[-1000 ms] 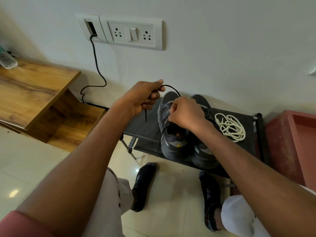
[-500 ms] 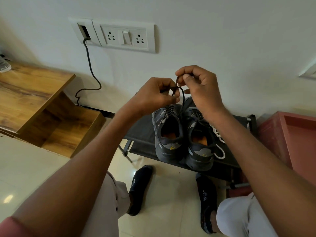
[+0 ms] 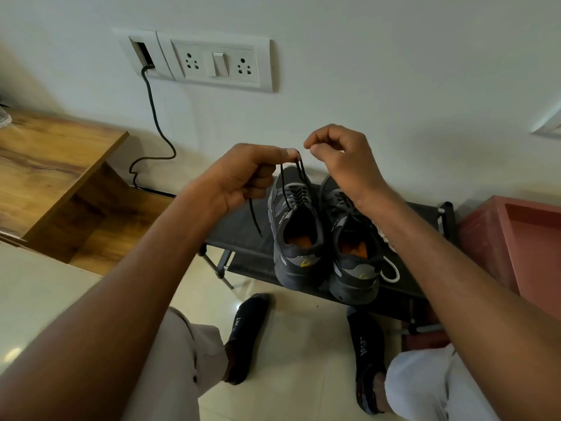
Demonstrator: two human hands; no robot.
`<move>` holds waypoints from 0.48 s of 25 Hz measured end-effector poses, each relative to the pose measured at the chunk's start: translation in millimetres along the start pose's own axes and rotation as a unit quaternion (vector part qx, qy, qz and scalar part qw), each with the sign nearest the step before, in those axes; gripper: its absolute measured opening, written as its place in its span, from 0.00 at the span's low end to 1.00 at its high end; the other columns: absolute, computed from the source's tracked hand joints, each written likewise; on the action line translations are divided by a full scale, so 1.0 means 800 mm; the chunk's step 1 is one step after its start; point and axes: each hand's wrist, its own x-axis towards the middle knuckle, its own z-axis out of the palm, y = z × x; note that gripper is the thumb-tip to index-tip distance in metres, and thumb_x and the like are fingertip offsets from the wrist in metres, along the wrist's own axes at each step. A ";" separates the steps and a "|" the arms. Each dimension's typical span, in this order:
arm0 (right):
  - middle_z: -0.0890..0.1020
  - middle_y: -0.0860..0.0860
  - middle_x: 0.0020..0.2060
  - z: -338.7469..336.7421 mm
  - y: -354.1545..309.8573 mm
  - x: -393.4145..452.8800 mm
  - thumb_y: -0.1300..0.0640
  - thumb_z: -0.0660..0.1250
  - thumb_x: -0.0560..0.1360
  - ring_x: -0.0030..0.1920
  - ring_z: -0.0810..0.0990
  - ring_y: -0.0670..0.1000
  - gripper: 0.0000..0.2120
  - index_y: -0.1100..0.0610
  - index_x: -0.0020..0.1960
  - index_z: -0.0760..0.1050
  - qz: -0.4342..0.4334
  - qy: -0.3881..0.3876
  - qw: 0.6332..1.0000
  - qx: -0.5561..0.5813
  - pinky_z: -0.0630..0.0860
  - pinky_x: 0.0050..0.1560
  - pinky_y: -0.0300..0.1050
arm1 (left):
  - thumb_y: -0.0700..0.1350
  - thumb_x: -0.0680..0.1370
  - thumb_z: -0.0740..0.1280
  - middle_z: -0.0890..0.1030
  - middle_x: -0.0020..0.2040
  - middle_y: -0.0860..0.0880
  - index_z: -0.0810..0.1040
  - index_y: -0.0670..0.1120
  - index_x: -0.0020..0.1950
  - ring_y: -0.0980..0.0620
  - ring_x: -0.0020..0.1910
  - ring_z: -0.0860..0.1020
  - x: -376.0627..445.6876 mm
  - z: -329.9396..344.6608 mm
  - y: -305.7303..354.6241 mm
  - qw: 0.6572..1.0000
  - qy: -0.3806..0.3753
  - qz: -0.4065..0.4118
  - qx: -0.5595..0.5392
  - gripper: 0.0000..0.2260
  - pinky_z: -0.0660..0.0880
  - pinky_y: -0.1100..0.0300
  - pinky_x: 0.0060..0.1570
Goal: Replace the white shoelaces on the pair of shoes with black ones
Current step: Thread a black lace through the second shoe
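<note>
Two dark grey shoes stand side by side on a black rack point(image 3: 239, 235). A black lace point(image 3: 283, 189) threaded in the left shoe point(image 3: 293, 244) rises in two strands to my left hand point(image 3: 243, 177), which pinches them between thumb and forefinger; one end dangles below that hand. My right hand point(image 3: 340, 156) hovers just right of the lace above the right shoe point(image 3: 355, 262), its fingers curled and nothing visible in them. The right shoe shows dark lacing under my wrist. White laces point(image 3: 391, 271) lie beside it, mostly hidden by my right forearm.
A wooden table point(image 3: 51, 165) stands at the left and a red box point(image 3: 516, 235) at the right of the rack. A socket panel point(image 3: 212, 62) with a black cable point(image 3: 154, 117) is on the wall behind. My socked feet point(image 3: 246, 332) rest on the tiled floor.
Both hands went from the shoes up above them, drawing the black lace taut. My right hand has since let go of the lace and moved slightly right; my left hand keeps hold.
</note>
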 end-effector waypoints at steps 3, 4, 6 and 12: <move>0.87 0.50 0.49 -0.004 -0.008 -0.015 0.47 0.74 0.77 0.51 0.84 0.51 0.10 0.53 0.50 0.84 -0.021 -0.075 0.997 0.000 0.79 0.55 0.44 | 0.46 0.79 0.72 0.54 0.28 0.54 0.87 0.48 0.40 0.55 0.28 0.49 -0.005 0.002 0.006 0.993 -0.017 -0.071 -0.097 0.09 0.49 0.64 0.22; 0.87 0.48 0.48 -0.005 -0.008 -0.019 0.48 0.76 0.76 0.50 0.84 0.51 0.08 0.52 0.50 0.84 -0.012 -0.064 0.998 0.006 0.80 0.54 0.43 | 0.46 0.80 0.72 0.55 0.27 0.55 0.87 0.48 0.41 0.56 0.27 0.49 -0.006 0.005 0.008 0.991 -0.012 -0.072 -0.116 0.08 0.49 0.64 0.22; 0.87 0.46 0.46 -0.008 -0.007 -0.025 0.51 0.78 0.75 0.45 0.84 0.51 0.06 0.51 0.50 0.85 0.004 -0.034 0.999 0.021 0.79 0.50 0.42 | 0.47 0.80 0.73 0.55 0.27 0.55 0.86 0.48 0.47 0.57 0.25 0.50 -0.009 0.011 0.012 0.988 -0.006 -0.072 -0.137 0.05 0.49 0.65 0.21; 0.83 0.56 0.39 -0.020 -0.021 -0.035 0.39 0.64 0.83 0.41 0.80 0.55 0.28 0.64 0.43 0.82 0.121 -0.042 0.992 0.008 0.74 0.49 0.49 | 0.49 0.80 0.73 0.56 0.27 0.54 0.88 0.48 0.51 0.56 0.25 0.51 -0.012 0.022 0.017 0.991 -0.004 -0.073 -0.114 0.06 0.50 0.64 0.22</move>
